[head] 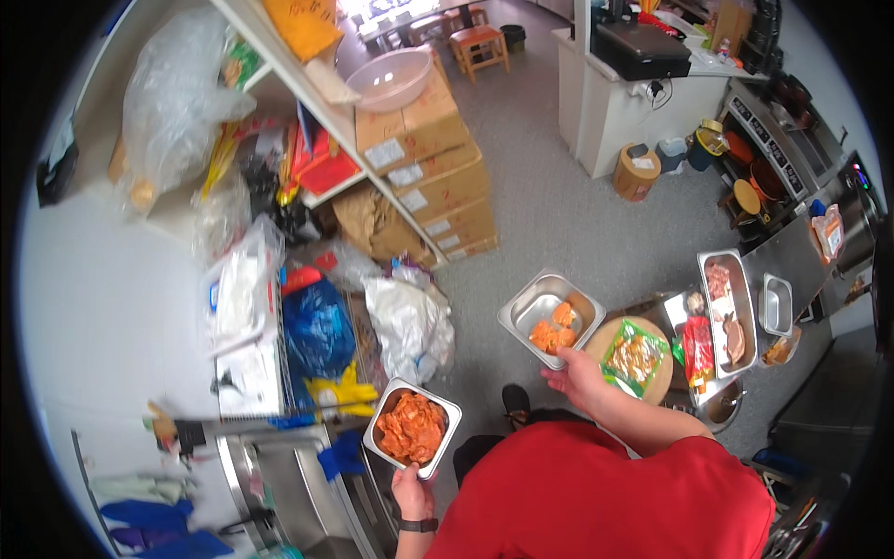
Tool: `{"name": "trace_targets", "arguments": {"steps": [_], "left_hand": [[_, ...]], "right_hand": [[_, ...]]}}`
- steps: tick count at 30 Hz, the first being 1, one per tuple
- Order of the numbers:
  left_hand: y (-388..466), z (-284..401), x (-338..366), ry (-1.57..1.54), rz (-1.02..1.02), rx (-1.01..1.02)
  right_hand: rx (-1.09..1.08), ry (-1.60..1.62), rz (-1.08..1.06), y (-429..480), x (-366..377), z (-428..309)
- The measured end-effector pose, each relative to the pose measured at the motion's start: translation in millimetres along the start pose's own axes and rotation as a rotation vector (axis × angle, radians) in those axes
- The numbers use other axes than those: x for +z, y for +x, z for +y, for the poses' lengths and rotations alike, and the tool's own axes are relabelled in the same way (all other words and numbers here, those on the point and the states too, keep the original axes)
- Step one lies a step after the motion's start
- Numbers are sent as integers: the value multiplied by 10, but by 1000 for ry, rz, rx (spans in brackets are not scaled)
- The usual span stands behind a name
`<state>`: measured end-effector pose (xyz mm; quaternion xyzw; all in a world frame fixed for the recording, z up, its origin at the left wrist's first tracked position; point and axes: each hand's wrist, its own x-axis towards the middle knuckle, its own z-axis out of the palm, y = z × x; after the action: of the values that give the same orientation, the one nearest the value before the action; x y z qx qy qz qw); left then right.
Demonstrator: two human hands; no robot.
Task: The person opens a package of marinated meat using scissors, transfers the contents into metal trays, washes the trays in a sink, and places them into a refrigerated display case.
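Observation:
My left hand (pixel 413 492) grips the near rim of a square steel pan (pixel 452 412) heaped with red-orange marinated meat (pixel 412 427). My right hand (pixel 574 377) holds a second, larger steel pan (pixel 520 318) by its near edge; a few pieces of orange marinated meat (pixel 552 337) lie in it, and much of its bottom is bare. Both pans are held up above the floor, apart from each other. Right of my right hand, a green and clear plastic packet (pixel 634 356) lies on a round wooden board (pixel 663 381). The fingers beneath both pans are partly hidden.
Right of the board are a red packet (pixel 698 353), a long steel pan with raw meat (pixel 747 307) and a small steel pan (pixel 777 304). Cardboard boxes (pixel 447 185) stand ahead beside a shelf (pixel 391 185). A steel sink (pixel 307 482) and a wire rack with bags (pixel 283 349) are on the left.

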<state>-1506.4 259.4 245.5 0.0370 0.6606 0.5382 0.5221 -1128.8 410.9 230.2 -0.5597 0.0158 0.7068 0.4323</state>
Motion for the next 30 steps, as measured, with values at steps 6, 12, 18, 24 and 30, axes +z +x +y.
{"name": "trace_targets", "arguments": {"steps": [6, 12, 18, 24, 30], "left_hand": [[1242, 773, 1100, 154, -219, 75], [2348, 1303, 2814, 470, -610, -135], [2741, 1397, 4721, 540, -841, -350], [3321, 843, 6776, 591, -812, -453], [3753, 476, 8780, 358, -575, -463]], "right_hand": [[-74, 85, 81, 511, 411, -710], [-327, 381, 314, 680, 353, -1165], [-476, 509, 601, 1073, 160, -1765], [-560, 493, 615, 2186, -126, -3122], [-499, 205, 453, 3064, 58, -5470]]}}
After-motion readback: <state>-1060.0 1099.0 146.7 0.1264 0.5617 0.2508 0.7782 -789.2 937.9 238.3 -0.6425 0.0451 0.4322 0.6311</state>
